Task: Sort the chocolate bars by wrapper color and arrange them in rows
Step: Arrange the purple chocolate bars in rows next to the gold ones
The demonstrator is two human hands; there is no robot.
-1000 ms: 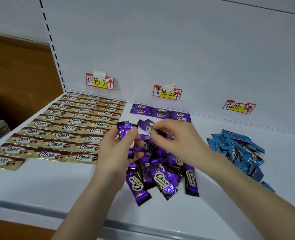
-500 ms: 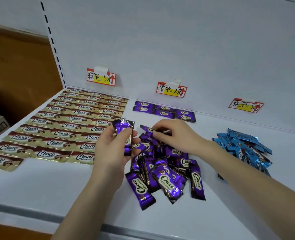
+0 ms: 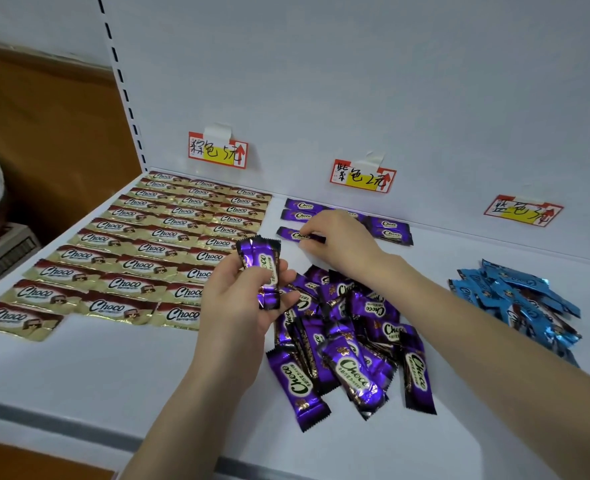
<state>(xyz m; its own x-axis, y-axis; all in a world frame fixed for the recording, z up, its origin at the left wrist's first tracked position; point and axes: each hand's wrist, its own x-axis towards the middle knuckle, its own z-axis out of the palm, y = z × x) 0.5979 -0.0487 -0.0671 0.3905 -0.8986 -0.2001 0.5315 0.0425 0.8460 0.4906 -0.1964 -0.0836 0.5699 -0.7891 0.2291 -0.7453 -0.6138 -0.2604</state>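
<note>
the purple sorting is in hand: the brown-and-gold bars (image 3: 148, 251) already lie in tidy rows on the left of the shelf (image 3: 113, 368), and only a few purple ones are laid out at the back under the purple tag (image 3: 362, 176). the right hand (image 3: 338, 240) reaches to the back and pinches one purple bar (image 3: 297, 234) by its right end. the bar lies flat on the shelf, just in front of the laid rows (image 3: 390, 228), as the first of a new row. the left hand (image 3: 248, 299) grips a small bunch of purple bars (image 3: 262, 268) upright above the shelf, just beside the loose purple pile (image 3: 349, 344). next, i judge, the right hand should release the bar square to its neighbours, then take another from the left hand's bunch. the blue pile (image 3: 518, 299) sits unsorted, well apart on the right.
</note>
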